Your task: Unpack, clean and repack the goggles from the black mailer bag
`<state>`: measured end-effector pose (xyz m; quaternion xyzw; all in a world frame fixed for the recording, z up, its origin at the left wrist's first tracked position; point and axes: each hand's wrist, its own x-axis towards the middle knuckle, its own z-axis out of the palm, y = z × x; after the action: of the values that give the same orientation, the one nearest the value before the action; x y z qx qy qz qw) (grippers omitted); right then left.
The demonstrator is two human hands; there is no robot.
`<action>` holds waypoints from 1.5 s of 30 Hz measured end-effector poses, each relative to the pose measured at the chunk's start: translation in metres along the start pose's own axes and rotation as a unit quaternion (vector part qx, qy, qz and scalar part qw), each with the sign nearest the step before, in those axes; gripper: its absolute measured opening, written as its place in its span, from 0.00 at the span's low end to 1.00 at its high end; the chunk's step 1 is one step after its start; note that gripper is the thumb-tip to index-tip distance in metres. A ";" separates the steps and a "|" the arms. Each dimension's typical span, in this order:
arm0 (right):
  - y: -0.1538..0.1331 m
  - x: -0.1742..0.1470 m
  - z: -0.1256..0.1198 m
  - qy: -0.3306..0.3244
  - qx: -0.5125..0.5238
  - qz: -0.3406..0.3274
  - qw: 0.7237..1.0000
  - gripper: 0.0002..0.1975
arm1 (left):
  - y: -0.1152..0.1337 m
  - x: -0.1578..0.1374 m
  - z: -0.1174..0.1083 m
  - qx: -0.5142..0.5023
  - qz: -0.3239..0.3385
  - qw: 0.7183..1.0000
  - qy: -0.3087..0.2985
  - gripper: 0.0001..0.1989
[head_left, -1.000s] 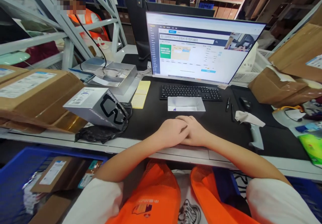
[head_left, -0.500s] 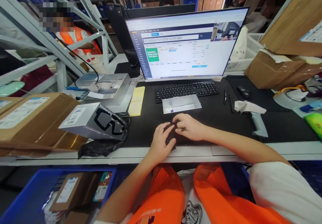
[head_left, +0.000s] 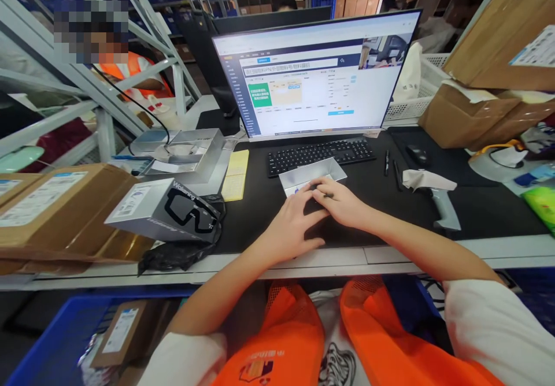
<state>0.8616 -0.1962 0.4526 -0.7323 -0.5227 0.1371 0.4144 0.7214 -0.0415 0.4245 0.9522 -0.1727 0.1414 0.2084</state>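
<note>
An open, silver, rectangular box (head_left: 307, 173) stands lidless already; at its near side, the left hand (head_left: 295, 224) spreads its fingers, tips meeting the curled right hand (head_left: 342, 202), whose pinch I can't tell; left of the silver box, a grey, goggle-printed carton (head_left: 162, 210) seems not yet unsealed.

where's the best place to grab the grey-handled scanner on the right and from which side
Probably by the grey handle, with the right hand coming from the near side. The handle is slim, bare and angled toward the person, while the wider far end sits under a pale cover.
</note>
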 end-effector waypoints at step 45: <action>0.078 0.074 -0.089 0.419 0.487 0.143 0.753 0.17 | -0.090 0.027 0.020 -0.011 -0.179 0.963 0.201 0.36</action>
<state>0.9993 -0.1812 0.4662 -0.4820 -0.0484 0.1100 0.8679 0.7845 0.0188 0.3853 0.9172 0.0445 0.2886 0.2711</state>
